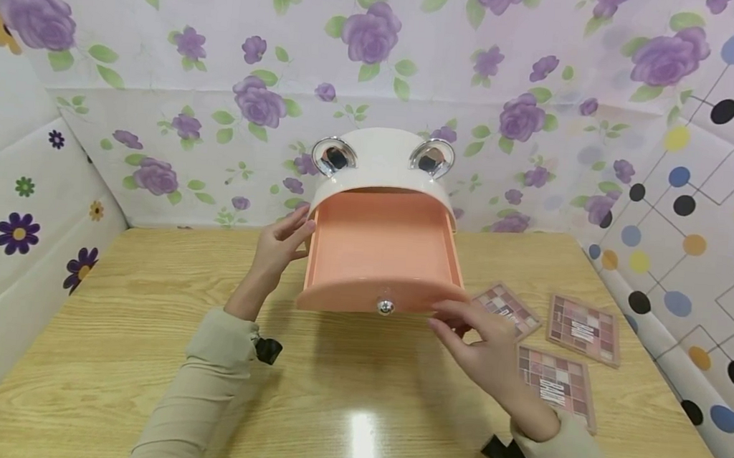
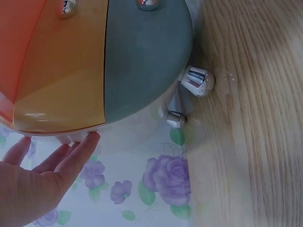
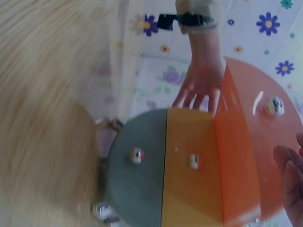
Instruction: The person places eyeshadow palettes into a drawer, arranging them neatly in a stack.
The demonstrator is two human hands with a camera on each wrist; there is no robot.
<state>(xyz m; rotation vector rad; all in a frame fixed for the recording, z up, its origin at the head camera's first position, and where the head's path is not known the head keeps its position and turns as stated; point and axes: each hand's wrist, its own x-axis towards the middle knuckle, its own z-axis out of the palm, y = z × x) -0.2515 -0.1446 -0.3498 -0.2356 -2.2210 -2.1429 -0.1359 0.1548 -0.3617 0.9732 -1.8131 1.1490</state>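
A white rounded cabinet [image 1: 382,158] with silver-rimmed eyes stands at the back of the table. Its top drawer, peach-coloured [image 1: 385,245], is pulled out and looks empty inside; a silver knob [image 1: 385,307] sits on its front. Below it in the left wrist view are a mustard drawer front [image 2: 66,71] and a grey-green one [image 2: 147,56]. My left hand [image 1: 279,247] rests its extended fingertips on the cabinet's left side. By the right corner of the drawer front is my right hand [image 1: 481,342], fingers loosely bent; it grips nothing visible, and contact is unclear.
Several eyeshadow palettes lie at the right: one beside the drawer [image 1: 508,308], one farther right [image 1: 584,329] and one nearer [image 1: 558,384], partly behind the right hand. Silver feet [image 2: 198,81] hold the cabinet up. A floral sheet [image 1: 193,50] hangs behind the wooden table [image 1: 137,355].
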